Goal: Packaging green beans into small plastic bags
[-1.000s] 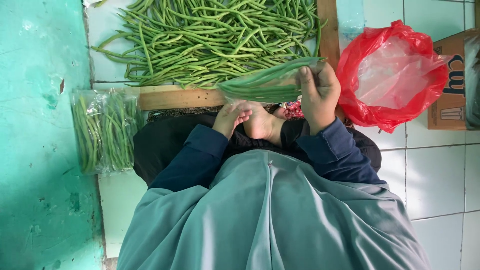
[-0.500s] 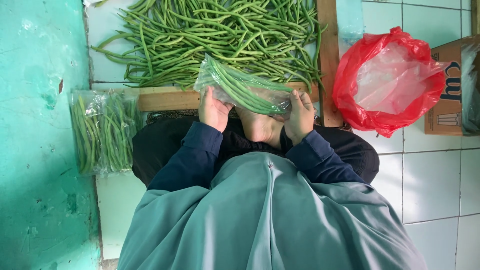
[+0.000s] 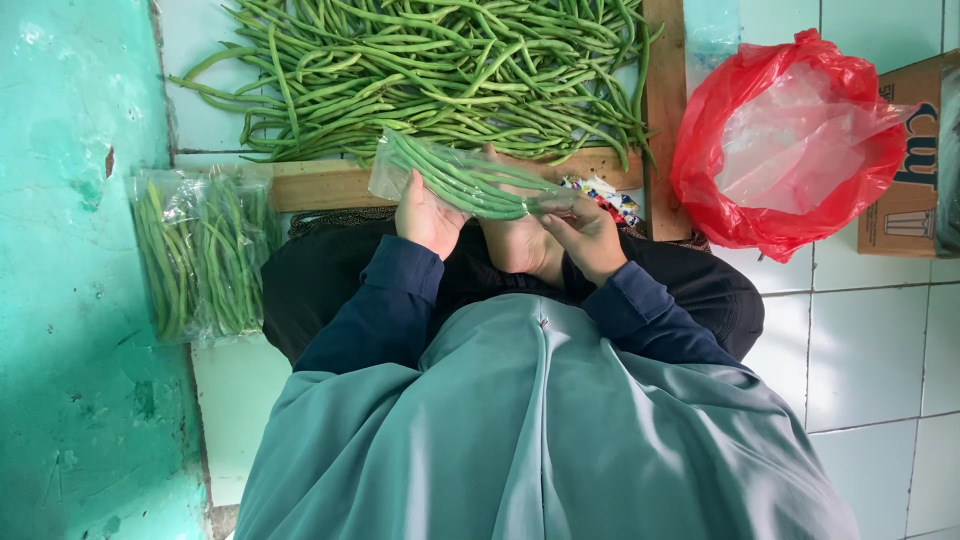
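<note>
well — clear bag of green beans (image 3: 462, 180), slanted, gripped by left hand (image 3: 428, 218), right hand (image 3: 588, 236)

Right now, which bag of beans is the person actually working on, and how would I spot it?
Start at the big loose heap of green beans on the white tiled floor. Just below its wooden edge, the left hand and right hand hold one clear plastic bag of beans between them. Unlike the filled bags lying flat by the teal wall, it is lifted and slanted.
</note>
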